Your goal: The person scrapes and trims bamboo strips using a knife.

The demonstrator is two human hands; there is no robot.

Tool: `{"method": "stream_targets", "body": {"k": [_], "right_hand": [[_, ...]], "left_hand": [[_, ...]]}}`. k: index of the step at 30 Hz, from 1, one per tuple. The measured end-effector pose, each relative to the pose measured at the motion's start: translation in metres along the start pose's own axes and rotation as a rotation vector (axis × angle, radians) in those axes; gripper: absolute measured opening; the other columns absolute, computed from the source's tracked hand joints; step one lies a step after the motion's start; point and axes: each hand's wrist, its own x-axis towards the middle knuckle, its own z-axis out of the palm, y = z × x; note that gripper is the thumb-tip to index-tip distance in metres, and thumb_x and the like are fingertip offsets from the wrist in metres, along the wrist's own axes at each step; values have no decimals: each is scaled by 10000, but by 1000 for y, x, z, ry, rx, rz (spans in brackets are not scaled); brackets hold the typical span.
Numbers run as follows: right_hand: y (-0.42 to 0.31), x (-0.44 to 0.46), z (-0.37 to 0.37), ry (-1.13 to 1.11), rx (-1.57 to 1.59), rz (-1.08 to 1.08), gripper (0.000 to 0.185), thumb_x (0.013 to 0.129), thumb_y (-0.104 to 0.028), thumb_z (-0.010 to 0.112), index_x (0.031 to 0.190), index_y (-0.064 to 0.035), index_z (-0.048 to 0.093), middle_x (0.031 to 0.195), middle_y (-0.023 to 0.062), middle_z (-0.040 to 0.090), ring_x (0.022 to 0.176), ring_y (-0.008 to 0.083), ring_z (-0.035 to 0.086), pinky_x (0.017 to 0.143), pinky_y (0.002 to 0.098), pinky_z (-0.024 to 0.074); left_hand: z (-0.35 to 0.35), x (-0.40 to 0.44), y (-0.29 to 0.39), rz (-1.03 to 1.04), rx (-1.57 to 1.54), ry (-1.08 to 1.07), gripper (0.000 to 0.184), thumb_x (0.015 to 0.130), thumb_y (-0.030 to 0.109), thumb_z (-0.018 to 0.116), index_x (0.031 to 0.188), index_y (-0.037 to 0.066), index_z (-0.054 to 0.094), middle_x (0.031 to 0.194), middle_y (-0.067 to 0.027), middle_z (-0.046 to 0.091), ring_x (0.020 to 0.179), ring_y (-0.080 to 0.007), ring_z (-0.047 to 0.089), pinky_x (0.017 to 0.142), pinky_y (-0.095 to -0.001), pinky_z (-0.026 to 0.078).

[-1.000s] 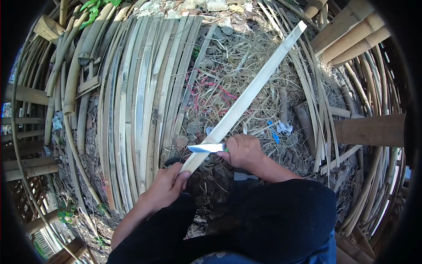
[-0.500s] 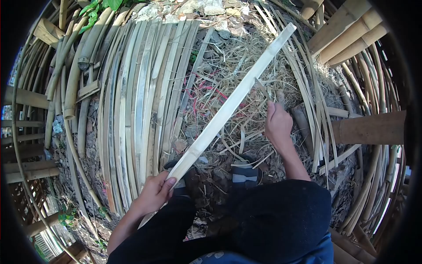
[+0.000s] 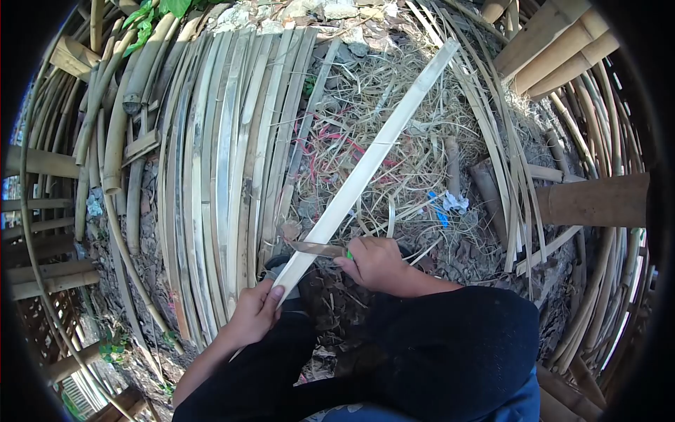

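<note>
My left hand (image 3: 256, 313) is closed around the lower end of a long pale bamboo strip (image 3: 369, 160), which slants up and away to the right. In my right hand (image 3: 377, 265) is a knife (image 3: 318, 249) with a bit of green showing at the handle. Its blade lies across the strip, a short way above my left hand, and appears to touch its face. The fingers of my right hand are wrapped round the handle, so most of the handle is hidden.
Long split bamboo strips (image 3: 223, 148) lie side by side on the left. Thin shavings (image 3: 415, 105) cover the ground ahead, with a blue scrap (image 3: 440, 209) and crumpled white piece (image 3: 455, 202) among them. Thick bamboo poles (image 3: 594, 200) stand at the right.
My right hand has brought the knife down and left along the strip, from its upper part to near my left hand. The strip's far end has shifted slightly left.
</note>
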Motion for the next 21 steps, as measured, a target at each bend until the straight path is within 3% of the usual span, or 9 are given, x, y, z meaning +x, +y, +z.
{"method": "stream_targets", "body": {"k": [4, 12, 14, 16, 17, 19, 21], "right_hand": [[5, 4, -2, 20, -89, -110, 407, 895, -414, 679, 753, -59, 539, 626, 92, 578, 514, 262, 604, 478, 374, 493], [28, 5, -19, 18, -356, -92, 450, 878, -472, 674, 733, -72, 527, 606, 51, 534, 503, 208, 589, 457, 344, 491], [40, 7, -26, 37, -364, 3, 372, 952, -368, 607, 770, -48, 549, 604, 110, 556, 515, 290, 599, 489, 420, 473], [71, 25, -50, 93, -304, 559, 421, 998, -388, 545, 767, -37, 566, 595, 172, 608, 505, 347, 624, 487, 452, 498], [86, 24, -59, 94, -312, 561, 421, 998, -388, 545, 767, -37, 566, 595, 172, 608, 505, 347, 624, 487, 452, 498], [106, 21, -70, 61, -332, 362, 405, 1030, -344, 491, 812, -17, 588, 603, 209, 624, 517, 406, 623, 495, 500, 489], [93, 17, -57, 63, -287, 377, 398, 1022, -350, 506, 813, -22, 588, 597, 193, 621, 505, 392, 620, 485, 492, 487]], "left_hand": [[2, -5, 6, 79, 43, 6, 339, 1074, 243, 477, 830, 13, 530, 541, -38, 538, 467, -126, 537, 457, -309, 418], [-2, -12, 17, 160, 172, 48, 323, 1067, 214, 491, 831, -4, 516, 543, -79, 555, 476, -180, 575, 467, -344, 432], [-3, -13, 20, 129, 174, 51, 324, 1065, 214, 494, 827, -4, 515, 547, -85, 567, 482, -190, 588, 470, -347, 441], [-5, -19, 1, 118, 165, 44, 325, 1065, 217, 493, 828, -4, 518, 544, -80, 562, 478, -180, 582, 467, -341, 439], [-5, -21, -8, 102, 156, 38, 326, 1066, 220, 493, 830, -4, 520, 541, -74, 558, 475, -171, 576, 463, -335, 437], [-9, -21, -11, 71, 142, 34, 330, 1067, 226, 491, 830, -2, 523, 539, -70, 554, 473, -159, 569, 459, -328, 433], [-11, -23, -16, 21, 121, 32, 333, 1067, 231, 490, 831, -1, 526, 538, -65, 550, 471, -147, 562, 456, -320, 429]]}}
